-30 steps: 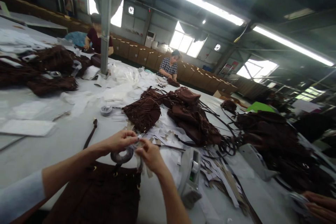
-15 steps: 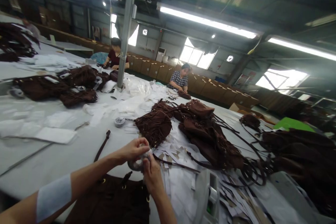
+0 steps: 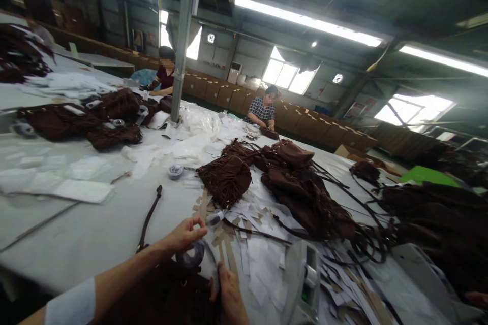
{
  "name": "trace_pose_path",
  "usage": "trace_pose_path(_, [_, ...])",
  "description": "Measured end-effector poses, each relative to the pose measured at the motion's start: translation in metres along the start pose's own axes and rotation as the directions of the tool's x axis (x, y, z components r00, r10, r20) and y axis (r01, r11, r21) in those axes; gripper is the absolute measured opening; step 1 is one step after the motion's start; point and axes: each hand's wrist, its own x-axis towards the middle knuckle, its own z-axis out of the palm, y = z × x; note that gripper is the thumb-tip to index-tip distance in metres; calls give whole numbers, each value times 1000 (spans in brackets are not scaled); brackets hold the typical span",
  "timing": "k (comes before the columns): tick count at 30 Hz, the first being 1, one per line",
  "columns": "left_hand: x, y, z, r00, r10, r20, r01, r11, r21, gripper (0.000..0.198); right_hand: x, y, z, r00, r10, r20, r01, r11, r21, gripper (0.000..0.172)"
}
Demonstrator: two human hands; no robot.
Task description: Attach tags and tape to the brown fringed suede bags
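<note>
In the head view, my left hand point(image 3: 190, 231) is closed in a pinch, with a scrap of clear plastic wrap point(image 3: 215, 218) at its fingertips. Just below it is a coiled strap point(image 3: 191, 255), which looks grey under its wrapping. A free length of the strap curves over to my right hand point(image 3: 232, 287), which grips it between thumb and fingers. Under both hands lies a dark brown bag point(image 3: 163, 289) with brass eyelets, partly hidden by my left forearm.
Fringed brown bags point(image 3: 224, 180) and a brown bag pile point(image 3: 305, 203) lie ahead. A grey tape dispenser point(image 3: 303, 279) stands at right among paper scraps point(image 3: 263, 264). Another wrapped coil point(image 3: 175, 171) and a short brown strap point(image 3: 150, 216) are on the white table point(image 3: 95, 233). Two people work across it.
My hands have moved apart, the right one down and towards me. The coil, bunched between both hands before, now has a length drawn out, and the clear wrap is separate from it.
</note>
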Motion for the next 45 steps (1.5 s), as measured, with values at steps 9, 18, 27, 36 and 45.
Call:
trace_pose_path(9, [1,22,11,982,108,155,-136,974,182,42,16,-83,-6,918,-396,-26,335,808,-484,51])
trace_pose_path(18, [-17,2,30,994,57,-92,-70,986,-150,56,-6,-51,27,943,-333,-23,256,766,-589,36])
trace_pose_path(27, [-38,38,-24,929,-134,346,57,973,223,50,-8,-42,15,904,-417,96,323,520,-791,39])
trace_pose_path(36, [-61,39,-16,829,-341,444,407,911,-60,38,-15,-50,18,849,-496,183,408,395,-823,39])
trace_pose_path(45, [-56,25,-9,799,-329,503,464,870,-169,34,-16,-45,15,884,-430,183,401,496,-770,39])
